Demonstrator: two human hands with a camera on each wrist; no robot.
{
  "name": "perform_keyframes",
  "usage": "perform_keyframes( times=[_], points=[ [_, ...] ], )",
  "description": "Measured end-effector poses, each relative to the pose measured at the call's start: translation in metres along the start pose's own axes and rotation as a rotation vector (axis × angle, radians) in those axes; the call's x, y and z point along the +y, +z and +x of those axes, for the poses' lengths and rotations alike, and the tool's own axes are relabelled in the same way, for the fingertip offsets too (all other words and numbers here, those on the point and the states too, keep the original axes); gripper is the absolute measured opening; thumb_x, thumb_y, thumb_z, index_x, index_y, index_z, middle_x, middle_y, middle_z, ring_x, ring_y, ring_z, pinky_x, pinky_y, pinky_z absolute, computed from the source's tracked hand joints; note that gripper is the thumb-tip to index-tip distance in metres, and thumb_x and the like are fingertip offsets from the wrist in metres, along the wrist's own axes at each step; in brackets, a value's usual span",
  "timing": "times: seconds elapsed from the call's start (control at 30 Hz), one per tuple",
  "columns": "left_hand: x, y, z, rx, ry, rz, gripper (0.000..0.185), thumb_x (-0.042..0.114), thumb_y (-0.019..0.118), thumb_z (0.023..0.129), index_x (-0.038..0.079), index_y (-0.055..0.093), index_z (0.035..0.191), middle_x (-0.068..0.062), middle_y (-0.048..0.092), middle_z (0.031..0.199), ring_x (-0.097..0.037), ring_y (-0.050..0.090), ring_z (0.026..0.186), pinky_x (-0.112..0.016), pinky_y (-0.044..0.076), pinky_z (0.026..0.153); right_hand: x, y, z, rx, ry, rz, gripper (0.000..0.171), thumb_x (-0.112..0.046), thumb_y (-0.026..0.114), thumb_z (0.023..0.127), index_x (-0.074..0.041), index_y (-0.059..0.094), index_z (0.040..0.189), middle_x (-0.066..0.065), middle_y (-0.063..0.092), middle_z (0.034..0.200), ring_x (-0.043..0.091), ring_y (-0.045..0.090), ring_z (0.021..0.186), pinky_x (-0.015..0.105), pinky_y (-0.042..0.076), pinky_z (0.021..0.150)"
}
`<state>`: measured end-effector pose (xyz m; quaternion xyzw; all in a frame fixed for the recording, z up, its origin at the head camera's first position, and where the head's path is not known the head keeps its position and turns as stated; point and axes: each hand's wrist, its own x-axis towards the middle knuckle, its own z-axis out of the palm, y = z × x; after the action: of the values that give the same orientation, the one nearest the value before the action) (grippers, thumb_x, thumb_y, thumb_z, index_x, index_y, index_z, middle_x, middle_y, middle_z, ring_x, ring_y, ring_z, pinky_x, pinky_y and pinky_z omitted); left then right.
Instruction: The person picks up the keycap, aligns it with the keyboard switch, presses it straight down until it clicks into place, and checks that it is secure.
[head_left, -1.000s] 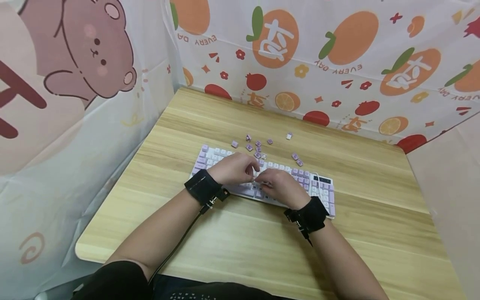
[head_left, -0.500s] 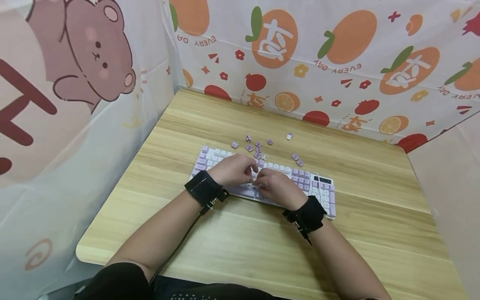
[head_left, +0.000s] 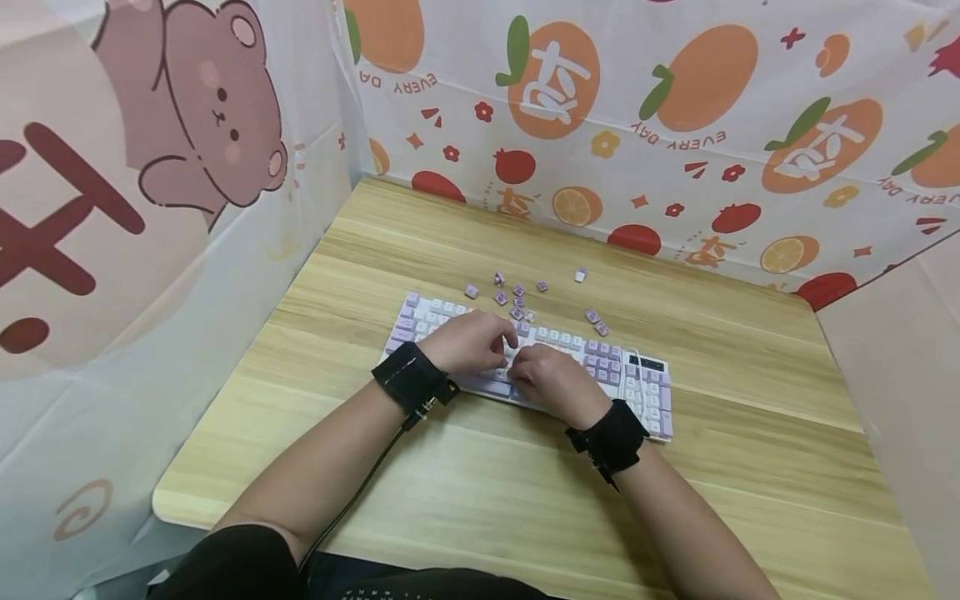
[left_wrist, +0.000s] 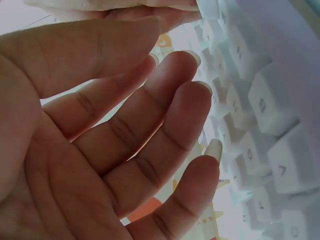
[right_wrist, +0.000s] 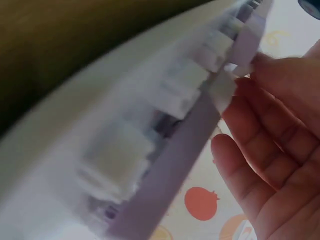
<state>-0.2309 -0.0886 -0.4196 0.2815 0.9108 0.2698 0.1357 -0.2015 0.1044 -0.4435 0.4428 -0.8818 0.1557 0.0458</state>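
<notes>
A white and purple keyboard [head_left: 633,379] lies across the middle of the wooden table [head_left: 480,500]. Both hands rest on its middle rows, close together. My left hand [head_left: 501,343] lies over the white keys; in the left wrist view its fingers [left_wrist: 175,115] are loosely straight, their tips near the white keycaps [left_wrist: 270,105], and nothing is in the palm. My right hand [head_left: 522,372] sits beside it. In the blurred right wrist view its fingertips [right_wrist: 252,67] touch a white keycap [right_wrist: 221,90] at the keyboard's [right_wrist: 165,150] edge. The thumb is hidden there.
Several loose purple keycaps [head_left: 517,293] and one white keycap [head_left: 580,274] lie scattered on the table just behind the keyboard. Printed plastic sheets [head_left: 637,125] wall in the table at the back, left and right. Black wrist straps [head_left: 408,379] sit on both forearms, with a cable hanging from the left one.
The right hand has drawn slightly in toward the left hand on the keys. The head camera has shifted a little; the keyboard and loose keycaps stay put.
</notes>
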Motion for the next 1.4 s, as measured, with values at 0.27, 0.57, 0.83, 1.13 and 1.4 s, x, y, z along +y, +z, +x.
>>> perform_keyframes(
  times=[0.27,0.57,0.83,1.13,1.4],
  points=[
    [0.001,0.0,-0.001,0.003,-0.002,0.02,0.024,0.012,0.072,0.084,0.012,0.072,0.108,0.003,0.069,0.083,-0.011,0.062,0.076,-0.028,0.05,0.068,-0.004,0.007,-0.001,0.079,-0.004,-0.016,0.006,-0.006,0.073,0.083,-0.01,0.076,0.087,-0.003,0.067,0.084,0.009,0.06,0.08,0.025,0.052,0.072],
    [0.002,-0.001,-0.001,0.0,-0.021,0.016,0.023,0.012,0.071,0.085,0.013,0.072,0.109,0.003,0.067,0.082,-0.011,0.061,0.074,-0.027,0.048,0.065,-0.004,0.006,-0.005,0.061,0.106,-0.003,0.008,-0.008,0.075,0.082,-0.011,0.078,0.09,-0.003,0.068,0.086,0.009,0.061,0.081,0.025,0.053,0.072],
    [0.001,-0.001,0.0,0.005,-0.027,0.02,0.024,0.011,0.07,0.085,0.012,0.072,0.109,0.003,0.068,0.082,-0.011,0.06,0.073,-0.027,0.048,0.064,-0.01,0.011,-0.008,0.095,0.117,-0.048,0.005,-0.009,0.076,0.084,-0.009,0.078,0.088,0.0,0.067,0.087,0.011,0.06,0.079,0.025,0.053,0.07],
    [0.001,0.004,0.002,-0.002,-0.028,0.025,0.023,0.012,0.068,0.086,0.012,0.072,0.109,0.002,0.068,0.084,-0.011,0.061,0.073,-0.027,0.049,0.064,-0.007,0.005,-0.019,0.012,0.074,-0.124,0.016,-0.018,0.069,0.089,-0.014,0.078,0.103,0.003,0.067,0.108,0.018,0.057,0.1,0.035,0.051,0.084],
    [0.001,0.005,0.002,-0.004,-0.03,0.003,0.02,0.015,0.067,0.089,0.013,0.072,0.108,0.002,0.068,0.084,-0.012,0.059,0.069,-0.027,0.048,0.061,-0.006,0.0,-0.034,-0.177,0.134,-0.139,0.037,-0.041,0.063,0.094,-0.026,0.067,0.127,0.002,0.04,0.156,0.035,0.025,0.148,0.065,0.027,0.111]
  ],
)
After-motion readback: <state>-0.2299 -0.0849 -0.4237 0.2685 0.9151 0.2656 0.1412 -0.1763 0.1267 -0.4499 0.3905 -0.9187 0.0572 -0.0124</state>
